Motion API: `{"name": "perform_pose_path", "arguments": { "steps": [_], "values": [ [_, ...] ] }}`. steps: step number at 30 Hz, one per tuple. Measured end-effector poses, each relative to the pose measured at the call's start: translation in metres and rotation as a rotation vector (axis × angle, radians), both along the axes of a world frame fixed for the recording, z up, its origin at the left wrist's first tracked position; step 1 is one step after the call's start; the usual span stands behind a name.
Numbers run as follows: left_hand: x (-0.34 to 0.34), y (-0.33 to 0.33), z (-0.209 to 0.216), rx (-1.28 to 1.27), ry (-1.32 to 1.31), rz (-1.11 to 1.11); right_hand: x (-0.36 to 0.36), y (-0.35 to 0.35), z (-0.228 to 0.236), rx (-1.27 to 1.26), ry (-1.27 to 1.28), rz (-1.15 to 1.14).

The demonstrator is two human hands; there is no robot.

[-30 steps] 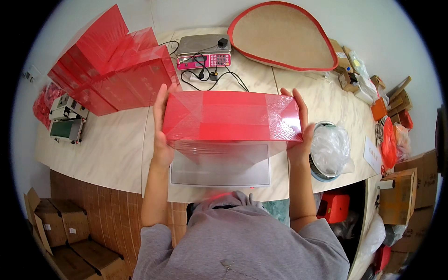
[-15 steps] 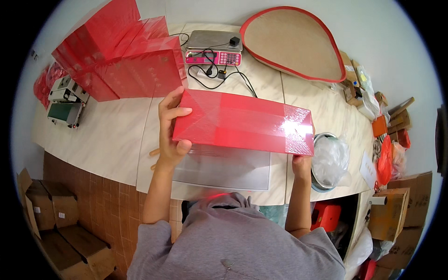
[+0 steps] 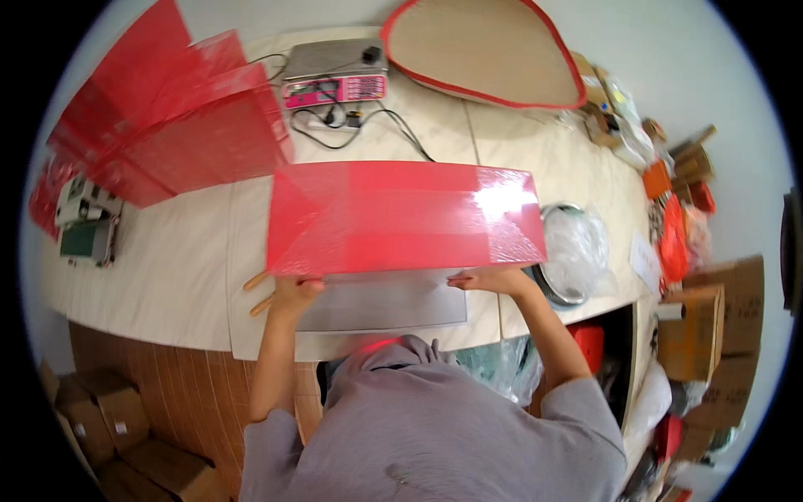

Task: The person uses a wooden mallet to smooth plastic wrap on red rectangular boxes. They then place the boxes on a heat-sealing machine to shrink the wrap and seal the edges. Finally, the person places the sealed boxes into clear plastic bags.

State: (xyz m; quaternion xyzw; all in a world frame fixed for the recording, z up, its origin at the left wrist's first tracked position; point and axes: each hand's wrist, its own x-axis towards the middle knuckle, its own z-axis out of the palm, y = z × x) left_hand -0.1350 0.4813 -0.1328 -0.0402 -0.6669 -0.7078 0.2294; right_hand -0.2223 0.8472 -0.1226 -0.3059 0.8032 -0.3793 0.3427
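A long red box (image 3: 401,217) in shiny clear wrap is held level above the table, with a bright glare toward its right end. My left hand (image 3: 299,294) grips its near edge by the left corner, the thumb showing and the other fingers hidden by the box. Along the near edge, right of the middle, my right hand (image 3: 493,280) supports the box from below, its fingers partly covered. Beneath the box lies a flat grey mat (image 3: 385,305), and two wooden handles (image 3: 258,294) poke out beside my left hand.
Wrapped red boxes (image 3: 192,134) are stacked at the back left, near a small green-and-white machine (image 3: 88,226). Behind the held box are a pink-fronted scale (image 3: 335,67) with cables and a red-rimmed tan tray (image 3: 477,50). A round metal container (image 3: 569,293) holding clear plastic stands right.
The box has moved left and levelled out. My left hand has shifted from its left end to the near edge, and my right hand has slid inward along that edge.
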Motion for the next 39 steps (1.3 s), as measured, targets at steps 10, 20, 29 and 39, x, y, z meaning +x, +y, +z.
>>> {"name": "perform_pose_path", "arguments": {
  "steps": [10, 20, 29, 39],
  "values": [
    [0.013, -0.063, -0.109, -0.620, 0.069, 0.122, -0.014, -0.028, -0.012, -0.057, -0.149, -0.059],
    [0.027, -0.081, -0.047, -0.084, -0.187, 0.095, -0.011, -0.079, -0.010, -0.482, -0.550, -0.342],
    [0.000, -0.042, -0.076, -0.189, 0.028, 0.106, -0.008, -0.034, 0.032, -0.033, 0.045, -0.177],
    [-0.006, -0.007, -0.078, -0.430, 0.089, 0.045, 0.008, 0.047, -0.065, 0.077, 0.335, -0.346]
  ]
}}
